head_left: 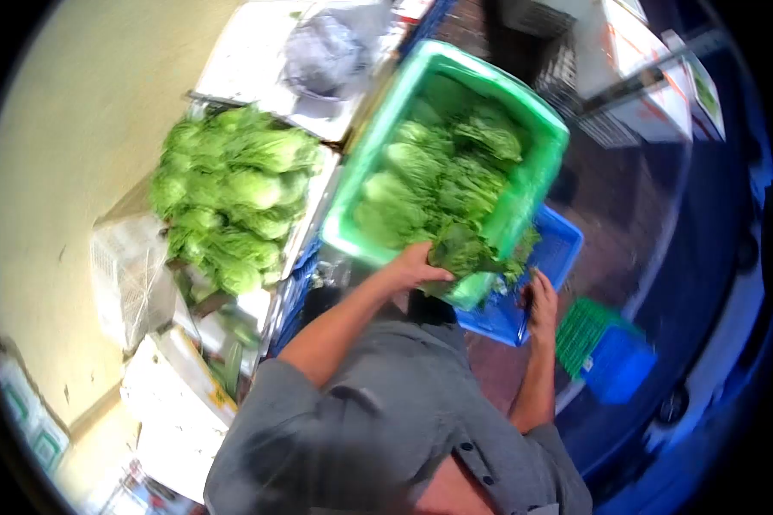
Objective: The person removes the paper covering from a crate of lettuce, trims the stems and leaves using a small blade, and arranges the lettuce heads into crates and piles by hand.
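My left hand (418, 267) is closed on a leafy green head (460, 247) at the near edge of a green crate (343, 225). More leafy heads (416, 159) fill the crate. To the right, my right hand (539, 302) is beside the leaves, over a blue crate (563, 238). Its fingers are curled round a thin dark object (524, 324), perhaps a knife, too blurred to name surely. Loose leaf edges hang between the two hands. The blue crate sits lower than the green one and is partly hidden by it.
A pile of leafy heads (232, 189) lies at the left. Behind it is a white surface with a plastic bag (325, 53). A white basket (129, 275) stands by the wall. Green (586, 330) and blue baskets (618, 362) are at the lower right, white boxes (618, 51) at the upper right.
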A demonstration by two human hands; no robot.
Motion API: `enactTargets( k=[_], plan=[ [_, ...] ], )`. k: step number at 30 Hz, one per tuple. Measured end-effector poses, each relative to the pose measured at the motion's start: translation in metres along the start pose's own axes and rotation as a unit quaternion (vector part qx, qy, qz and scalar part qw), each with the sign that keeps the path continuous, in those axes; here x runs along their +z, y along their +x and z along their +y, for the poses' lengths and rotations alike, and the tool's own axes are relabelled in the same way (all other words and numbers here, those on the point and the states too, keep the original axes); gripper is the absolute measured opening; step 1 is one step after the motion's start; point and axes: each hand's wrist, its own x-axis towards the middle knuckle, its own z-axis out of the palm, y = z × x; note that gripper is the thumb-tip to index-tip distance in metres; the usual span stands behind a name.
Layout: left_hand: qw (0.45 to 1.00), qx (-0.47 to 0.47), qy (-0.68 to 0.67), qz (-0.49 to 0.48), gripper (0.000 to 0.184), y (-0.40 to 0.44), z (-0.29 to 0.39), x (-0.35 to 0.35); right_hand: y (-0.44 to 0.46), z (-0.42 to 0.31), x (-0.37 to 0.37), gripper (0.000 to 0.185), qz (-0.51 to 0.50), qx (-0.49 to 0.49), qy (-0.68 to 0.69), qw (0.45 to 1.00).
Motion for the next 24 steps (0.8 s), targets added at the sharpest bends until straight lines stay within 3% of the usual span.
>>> enactTargets(
  k=[3, 6, 9, 12, 14, 16, 21, 24],
  plan=[
    [0.977, 0.008, -0.189, 0.104, 0.056, -0.051, -0.017, -0.037, 0.022, 0.018, 0.011, 0.034, -0.023, 0.011, -0.041, 0.999],
    [0.935, -0.017, -0.274, 0.224, 0.046, -0.099, -0.082, -0.067, 0.039, 0.034, 0.016, 0.031, -0.043, 0.028, -0.091, 0.995],
    [0.792, 0.057, -0.463, 0.394, 0.046, -0.162, -0.098, -0.093, 0.048, 0.035, 0.029, 0.029, -0.052, 0.038, -0.144, 0.987],
    [0.590, 0.128, -0.594, 0.532, 0.049, -0.195, -0.114, -0.124, 0.058, 0.034, 0.040, 0.028, -0.087, 0.039, -0.177, 0.980],
    [0.563, 0.210, -0.575, 0.556, 0.039, -0.203, -0.128, -0.152, 0.064, 0.036, 0.044, 0.027, -0.090, 0.038, -0.193, 0.976],
    [0.556, 0.185, -0.563, 0.582, 0.041, -0.208, -0.132, -0.181, 0.069, 0.036, 0.049, 0.027, -0.089, 0.042, -0.198, 0.975],
    [0.541, 0.038, -0.517, 0.662, 0.044, -0.181, -0.130, -0.231, 0.072, 0.040, 0.056, 0.031, -0.056, 0.045, -0.192, 0.979],
    [0.601, -0.062, -0.503, 0.618, 0.046, -0.162, -0.142, -0.253, 0.068, 0.044, 0.057, 0.032, -0.053, 0.045, -0.186, 0.980]
  ],
)
